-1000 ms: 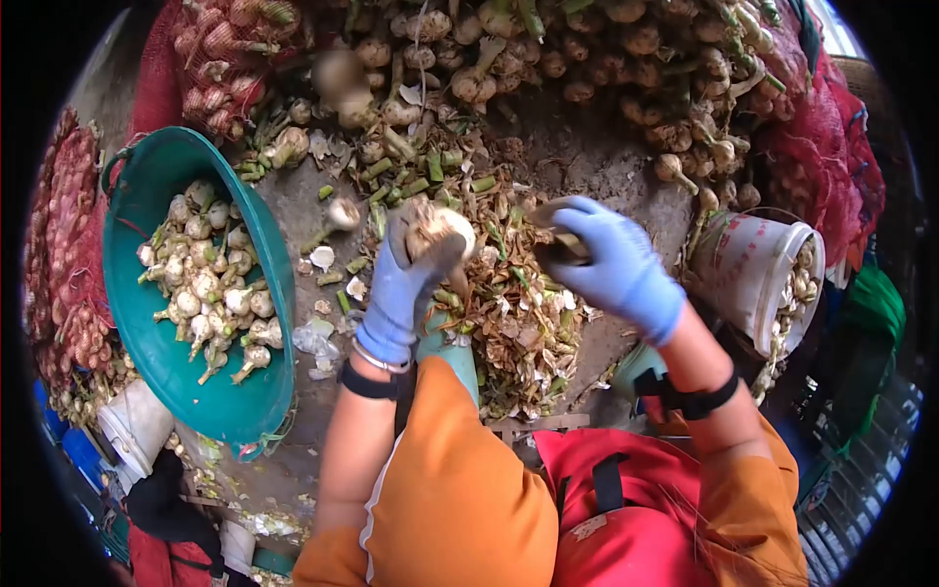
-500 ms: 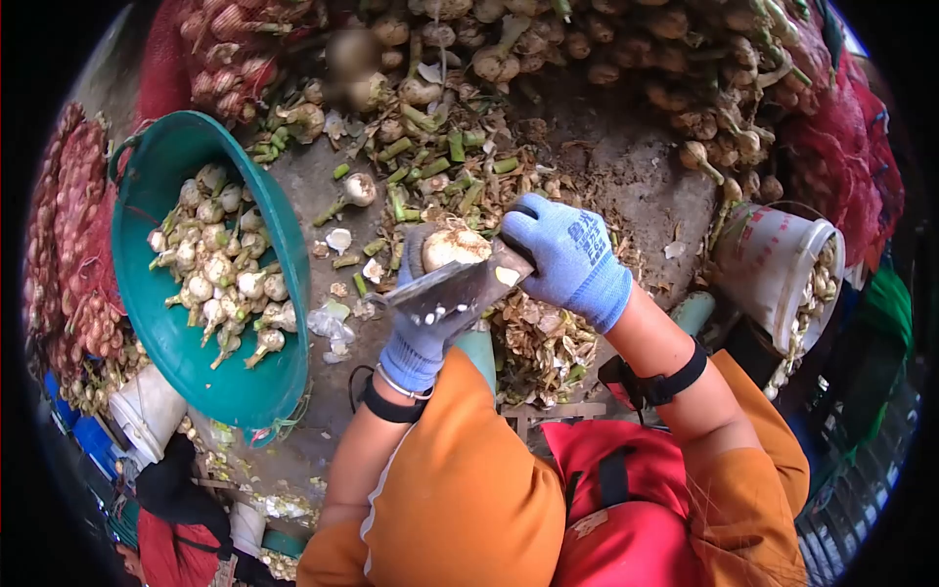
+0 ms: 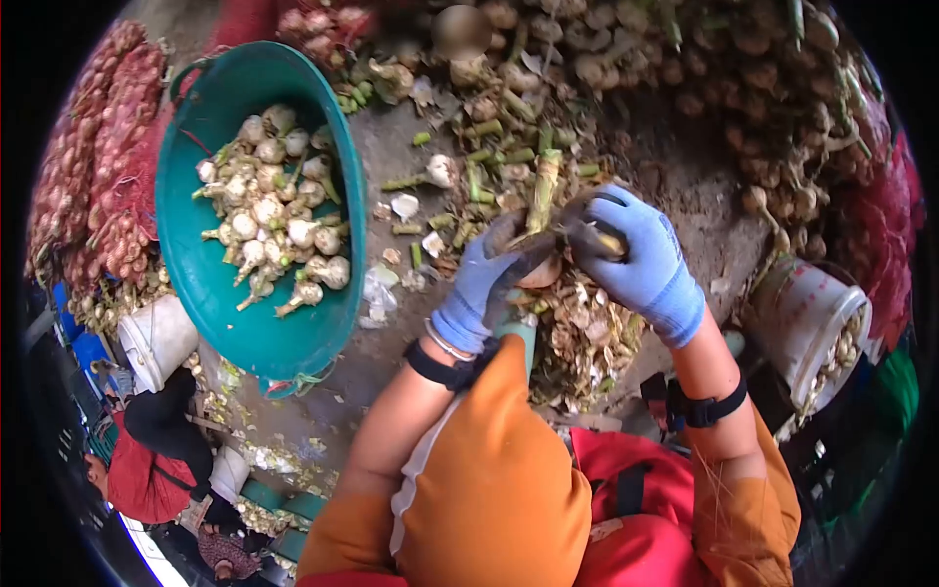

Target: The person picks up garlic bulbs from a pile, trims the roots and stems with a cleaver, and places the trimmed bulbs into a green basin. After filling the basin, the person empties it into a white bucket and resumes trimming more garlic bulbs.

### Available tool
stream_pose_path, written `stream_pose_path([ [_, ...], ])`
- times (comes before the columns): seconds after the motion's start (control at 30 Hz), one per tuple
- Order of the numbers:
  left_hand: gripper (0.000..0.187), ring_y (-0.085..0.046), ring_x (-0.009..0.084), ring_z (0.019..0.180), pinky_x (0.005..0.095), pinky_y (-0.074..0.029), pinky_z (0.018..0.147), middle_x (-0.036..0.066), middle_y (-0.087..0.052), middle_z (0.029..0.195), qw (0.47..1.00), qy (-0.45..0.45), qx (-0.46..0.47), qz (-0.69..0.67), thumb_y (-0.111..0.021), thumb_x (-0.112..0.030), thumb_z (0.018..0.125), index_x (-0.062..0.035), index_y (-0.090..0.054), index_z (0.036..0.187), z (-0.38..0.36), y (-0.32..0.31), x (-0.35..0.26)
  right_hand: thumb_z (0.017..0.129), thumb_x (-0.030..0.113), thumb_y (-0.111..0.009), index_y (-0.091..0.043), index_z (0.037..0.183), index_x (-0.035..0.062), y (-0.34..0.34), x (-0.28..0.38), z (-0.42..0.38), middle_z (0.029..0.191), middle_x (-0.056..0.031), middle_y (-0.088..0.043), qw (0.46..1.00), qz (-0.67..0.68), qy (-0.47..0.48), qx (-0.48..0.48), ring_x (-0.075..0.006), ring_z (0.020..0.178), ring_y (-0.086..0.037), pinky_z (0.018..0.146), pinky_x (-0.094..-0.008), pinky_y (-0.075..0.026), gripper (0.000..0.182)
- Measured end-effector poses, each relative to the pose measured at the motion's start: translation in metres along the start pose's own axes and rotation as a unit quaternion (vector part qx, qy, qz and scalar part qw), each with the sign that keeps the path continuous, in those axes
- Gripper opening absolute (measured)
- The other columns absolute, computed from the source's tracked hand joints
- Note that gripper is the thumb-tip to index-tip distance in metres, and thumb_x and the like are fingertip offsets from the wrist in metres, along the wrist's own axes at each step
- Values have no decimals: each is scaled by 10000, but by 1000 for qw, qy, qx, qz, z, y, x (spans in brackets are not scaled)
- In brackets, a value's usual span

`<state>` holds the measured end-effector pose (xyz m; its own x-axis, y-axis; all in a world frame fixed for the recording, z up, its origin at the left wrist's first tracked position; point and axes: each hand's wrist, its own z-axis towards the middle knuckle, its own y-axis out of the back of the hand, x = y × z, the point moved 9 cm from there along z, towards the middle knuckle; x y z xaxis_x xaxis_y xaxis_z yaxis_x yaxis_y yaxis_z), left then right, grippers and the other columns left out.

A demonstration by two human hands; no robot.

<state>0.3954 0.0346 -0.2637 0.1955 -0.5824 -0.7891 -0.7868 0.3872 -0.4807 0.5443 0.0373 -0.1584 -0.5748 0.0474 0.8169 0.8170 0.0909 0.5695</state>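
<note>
My left hand [image 3: 477, 284], in a blue work glove with dark palm coating, is closed around a garlic plant. Its thick stalk [image 3: 545, 191] points away from me, and part of the bulb [image 3: 541, 274] shows below the fingers. My right hand [image 3: 636, 256], gloved alike, is wrapped around the handle of a broad knife. The dark blade [image 3: 533, 256] lies close against the garlic between both hands, seen nearly edge-on and partly hidden. Beneath my hands is a heap of dry garlic skins and trimmings [image 3: 590, 338].
A green tub [image 3: 354, 245] holding trimmed garlic bulbs stands to the left. Untrimmed garlic [image 3: 714, 78] is piled at the back right. A tilted white bucket [image 3: 797, 313] lies right; cut stems [image 3: 484, 129] litter the floor. Another person [image 3: 152, 470] is at lower left.
The garlic has turned from bulb up to stalk pointing away from me. The knife's broad face has tilted nearly edge-on. The view has shifted, so the tub appears further right.
</note>
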Motion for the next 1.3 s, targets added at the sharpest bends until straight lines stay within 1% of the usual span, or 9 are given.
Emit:
stream_pose_path([
  [0.2, 400, -610, 176, 1057, 358, -516, 914, 89, -643, 1116, 988, -104, 110, -42, -617, -277, 962, -76, -557, 1303, 3, 0, -112, 809, 210, -626, -654, 999, 59, 12, -139, -29, 701, -127, -646, 941, -129, -290, 120, -315, 617, -605, 624, -409, -506, 245],
  [0.27, 540, -586, 231, 1159, 394, -508, 940, 145, -623, 1194, 960, -65, -36, -271, -611, -385, 945, -80, -490, 1373, 8, 33, -123, 841, 174, -677, -664, 984, 40, 6, -129, -41, 739, 16, -604, 900, 293, -324, -15, -58, 653, -548, 598, -237, -454, 197],
  [0.33, 655, -560, 306, 1209, 450, -481, 982, 187, -581, 1283, 962, -23, -224, 152, -655, -408, 896, -83, -436, 1420, 37, 82, -90, 838, 191, -693, -666, 1000, 37, -2, -111, -35, 789, 22, -614, 905, 325, -275, -12, -71, 703, -570, 638, -242, -463, 226],
  [0.4, 804, -547, 324, 1193, 449, -421, 1024, 180, -584, 1274, 586, 8, -227, 778, -796, -371, 766, -69, -427, 1413, 59, 111, -50, 817, 253, -689, -669, 1021, 38, -29, -136, -35, 863, -102, -665, 960, 116, -250, 48, -237, 779, -638, 746, -346, -505, 296],
  [0.5, 802, -542, 284, 1208, 415, -441, 1009, 159, -603, 1238, 636, 135, -189, 736, -835, -265, 726, -36, -437, 1384, 61, 126, -17, 800, 285, -683, -667, 1017, 41, -30, -92, -26, 1019, -177, -649, 978, 5, -192, 81, -380, 928, -629, 811, -418, -507, 327],
  [0.63, 797, -593, 207, 1089, 337, -519, 921, 100, -608, 1174, 988, 36, -79, 127, -863, -111, 686, -12, -442, 1355, 35, 62, -4, 793, 245, -678, -633, 948, 58, -22, -65, -18, 967, -153, -619, 985, -55, -164, 24, -362, 921, -632, 771, -450, -513, 247],
  [1.07, 735, -651, 251, 941, 366, -543, 825, 117, -638, 1043, 797, -238, -24, 554, -877, -225, 693, 8, -484, 1268, -26, -7, -43, 704, 245, -712, -605, 1026, 123, -22, -30, -12, 1003, -118, -579, 980, -185, -22, 64, -329, 888, -656, 700, -458, -540, 360],
  [1.13, 666, -624, 234, 974, 354, -523, 848, 116, -607, 1061, 987, 60, -62, 133, -869, -162, 674, -3, -521, 1220, -15, -19, -44, 736, 220, -681, -668, 956, 129, -27, -70, -6, 918, -122, -657, 974, -180, -134, 44, -347, 875, -669, 737, -453, -547, 239],
  [1.3, 699, -581, 249, 1053, 359, -487, 922, 146, -561, 1170, 859, -171, 11, 483, -862, -185, 697, -14, -489, 1263, -8, -38, -64, 801, 242, -670, -684, 915, 9, -42, -123, -21, 737, -64, -678, 894, 296, -334, 39, -126, 673, -639, 634, -285, -518, 260],
])
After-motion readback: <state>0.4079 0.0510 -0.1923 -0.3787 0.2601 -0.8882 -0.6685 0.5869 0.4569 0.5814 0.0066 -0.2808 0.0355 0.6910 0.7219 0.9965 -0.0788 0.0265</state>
